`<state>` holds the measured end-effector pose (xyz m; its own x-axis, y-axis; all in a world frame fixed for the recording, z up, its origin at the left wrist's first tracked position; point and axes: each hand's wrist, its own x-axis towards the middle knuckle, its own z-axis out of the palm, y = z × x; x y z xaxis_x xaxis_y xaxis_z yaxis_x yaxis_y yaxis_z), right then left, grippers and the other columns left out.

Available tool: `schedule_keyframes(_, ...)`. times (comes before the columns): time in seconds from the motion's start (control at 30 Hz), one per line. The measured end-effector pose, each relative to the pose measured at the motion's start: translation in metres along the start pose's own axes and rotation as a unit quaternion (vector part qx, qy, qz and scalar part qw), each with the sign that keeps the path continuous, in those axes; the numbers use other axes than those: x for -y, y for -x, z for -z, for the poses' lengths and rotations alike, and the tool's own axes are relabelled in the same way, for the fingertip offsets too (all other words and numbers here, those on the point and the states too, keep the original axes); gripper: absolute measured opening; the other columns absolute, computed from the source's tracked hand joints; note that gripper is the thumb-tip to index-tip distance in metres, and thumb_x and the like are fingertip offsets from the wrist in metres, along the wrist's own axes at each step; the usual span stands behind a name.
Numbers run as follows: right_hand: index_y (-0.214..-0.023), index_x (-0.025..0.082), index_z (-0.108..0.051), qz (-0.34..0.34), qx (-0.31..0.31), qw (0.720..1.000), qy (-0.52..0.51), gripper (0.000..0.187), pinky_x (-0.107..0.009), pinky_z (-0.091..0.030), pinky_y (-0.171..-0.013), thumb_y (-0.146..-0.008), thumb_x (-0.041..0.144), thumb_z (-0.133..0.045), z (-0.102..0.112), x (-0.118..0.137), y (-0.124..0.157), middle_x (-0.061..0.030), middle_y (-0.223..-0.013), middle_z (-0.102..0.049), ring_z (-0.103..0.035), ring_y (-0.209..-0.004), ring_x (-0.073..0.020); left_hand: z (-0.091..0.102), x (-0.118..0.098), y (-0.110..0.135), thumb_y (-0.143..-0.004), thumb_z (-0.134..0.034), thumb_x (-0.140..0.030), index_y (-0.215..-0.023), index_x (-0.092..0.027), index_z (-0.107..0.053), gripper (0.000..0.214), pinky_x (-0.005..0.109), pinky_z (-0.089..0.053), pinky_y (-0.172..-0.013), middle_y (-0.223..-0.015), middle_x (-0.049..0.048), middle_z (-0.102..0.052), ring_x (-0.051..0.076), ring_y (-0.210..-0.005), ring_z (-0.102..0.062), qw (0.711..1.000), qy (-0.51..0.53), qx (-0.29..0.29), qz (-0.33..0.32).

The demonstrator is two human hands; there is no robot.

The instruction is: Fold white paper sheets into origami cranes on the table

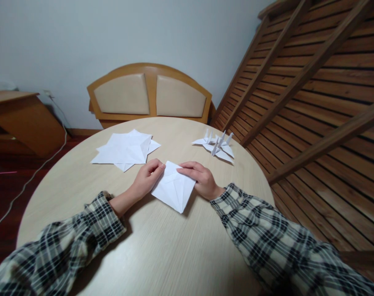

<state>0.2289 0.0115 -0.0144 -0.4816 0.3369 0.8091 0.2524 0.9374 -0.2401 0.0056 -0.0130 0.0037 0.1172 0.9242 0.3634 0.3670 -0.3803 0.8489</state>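
Between my hands is a folded square of white paper (174, 187), turned with one corner toward me and marked with creases. My left hand (148, 177) pinches its upper left edge between thumb and fingers. On the opposite side, my right hand (202, 177) grips the upper right edge, its fingers lying over the top face and the thumb hidden. The paper is held just above the round table (162, 255), with a shadow under its lower edge.
A pile of white paper sheets (122, 148) lies at the table's back left. Several folded paper cranes (219, 147) stand at the back right. Behind the table rises a padded wooden headboard (153, 94). Wooden slats (313, 102) lean on the right; a cable (29, 181) runs at left.
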Motion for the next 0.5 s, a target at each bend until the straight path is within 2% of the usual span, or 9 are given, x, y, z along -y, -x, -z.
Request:
schedule_keyframes(0.17, -0.125, 0.029, -0.062, 0.005, 0.001, 1.000, -0.017, 0.040, -0.035, -0.056, -0.088, -0.091, 0.009, -0.053, 0.0001, 0.0012, 0.0002, -0.0080, -0.116, -0.065, -0.064, -0.106, -0.0183, -0.0013, 0.0021, -0.0028, -0.083, -0.052, -0.031, -0.073, -0.020, -0.053, 0.015, 0.028, -0.040, -0.064, -0.072, -0.0001, -0.053, 0.016, -0.069, -0.049, 0.996, 0.060, -0.060, 0.033)
schedule_keyframes(0.37, -0.126, 0.030, -0.061, 0.009, 0.012, 0.999, -0.032, 0.040, -0.035, -0.056, -0.089, -0.092, 0.011, -0.052, 0.0004, 0.0024, -0.0005, -0.0074, -0.117, -0.066, -0.063, -0.109, -0.0176, -0.0017, 0.0045, -0.0018, -0.081, -0.060, -0.037, -0.087, -0.019, -0.063, 0.019, 0.029, -0.046, -0.067, -0.084, 0.0034, -0.064, 0.018, -0.076, -0.056, 0.990, 0.129, 0.003, 0.060)
schedule_keyframes(0.5, -0.123, 0.029, -0.063, 0.005, 0.012, 0.999, -0.045, 0.037, -0.034, -0.056, -0.089, -0.092, 0.011, -0.054, 0.0002, 0.0031, -0.0017, -0.0070, -0.115, -0.066, -0.064, -0.108, -0.0166, 0.0005, 0.0077, -0.0008, -0.080, -0.064, -0.036, -0.086, -0.019, -0.069, 0.018, 0.030, -0.048, -0.070, -0.088, 0.0051, -0.068, 0.019, -0.080, -0.060, 0.987, 0.149, 0.007, 0.057)
